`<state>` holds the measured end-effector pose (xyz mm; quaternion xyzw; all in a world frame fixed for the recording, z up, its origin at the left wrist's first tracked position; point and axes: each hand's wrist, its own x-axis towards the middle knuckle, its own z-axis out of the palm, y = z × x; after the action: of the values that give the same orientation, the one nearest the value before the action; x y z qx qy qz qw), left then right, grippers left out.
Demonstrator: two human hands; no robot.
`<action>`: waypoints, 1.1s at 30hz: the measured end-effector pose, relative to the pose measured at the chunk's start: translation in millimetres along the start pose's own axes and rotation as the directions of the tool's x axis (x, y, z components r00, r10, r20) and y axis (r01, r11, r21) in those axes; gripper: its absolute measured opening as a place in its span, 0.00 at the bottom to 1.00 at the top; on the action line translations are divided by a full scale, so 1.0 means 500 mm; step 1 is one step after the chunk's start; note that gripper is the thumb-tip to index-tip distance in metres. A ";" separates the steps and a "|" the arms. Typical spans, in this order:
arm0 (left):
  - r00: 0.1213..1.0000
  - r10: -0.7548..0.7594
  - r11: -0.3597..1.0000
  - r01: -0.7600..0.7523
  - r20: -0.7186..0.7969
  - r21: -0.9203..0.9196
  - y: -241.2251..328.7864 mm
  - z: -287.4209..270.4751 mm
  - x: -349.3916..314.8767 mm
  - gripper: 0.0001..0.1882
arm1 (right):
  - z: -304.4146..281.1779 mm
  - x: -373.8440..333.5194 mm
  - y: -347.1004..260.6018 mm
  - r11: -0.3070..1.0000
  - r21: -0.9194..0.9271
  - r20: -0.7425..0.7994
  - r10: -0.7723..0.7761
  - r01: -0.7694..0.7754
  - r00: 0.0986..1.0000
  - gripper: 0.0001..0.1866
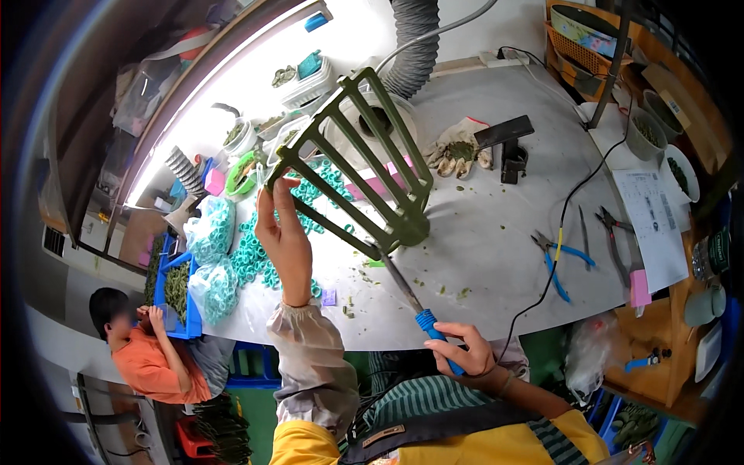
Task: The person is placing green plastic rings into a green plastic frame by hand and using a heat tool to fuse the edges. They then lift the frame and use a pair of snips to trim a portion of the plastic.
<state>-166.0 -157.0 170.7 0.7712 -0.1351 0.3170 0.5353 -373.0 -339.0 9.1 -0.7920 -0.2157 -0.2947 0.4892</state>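
My left hand [285, 246] fingers pinch the corner of a green plastic frame [358, 159], holding it up over the table [496, 225]. My right hand [463, 350] fingers wrap tight round a blue-handled tool [418, 306], its tip touching the frame's lower end. Teal rings [256, 260] lie just beside.

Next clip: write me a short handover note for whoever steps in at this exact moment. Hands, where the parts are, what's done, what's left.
Left hand: raised, gripping one end of the olive-green slatted plastic frame above the white table.
Right hand: shut on the blue handle of a corded tool; its metal tip meets the frame's lower corner.
Nearby: teal rings piled on the table at the left, blue-handled pliers on the right, green scraps scattered below the frame.
Done: cannot tell how far along it is.
Left: cannot tell.
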 end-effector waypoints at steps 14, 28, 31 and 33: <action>0.996 0.085 0.992 -0.082 -0.028 0.097 -0.007 0.009 0.001 0.20 | -0.020 0.028 0.020 0.988 0.065 -0.042 -0.141 0.143 0.989 0.23; 0.999 0.038 0.994 -0.038 -0.002 0.107 0.011 0.009 -0.005 0.17 | -0.017 -0.006 0.042 0.992 0.067 -0.034 -0.103 0.105 0.994 0.24; 0.980 0.195 0.969 -0.199 0.040 0.147 -0.045 0.029 -0.030 0.16 | -0.032 -0.022 0.042 0.998 0.049 0.029 -0.050 0.049 0.998 0.26; 0.990 0.108 0.975 -0.123 0.092 0.184 -0.068 0.028 -0.062 0.16 | -0.044 -0.043 0.036 0.990 0.140 0.115 0.018 -0.034 0.993 0.25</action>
<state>-166.1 -160.7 122.4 0.8216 -0.1707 0.3275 0.4344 -383.2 -367.7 -9.4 -0.7736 -0.2531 -0.2268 0.5348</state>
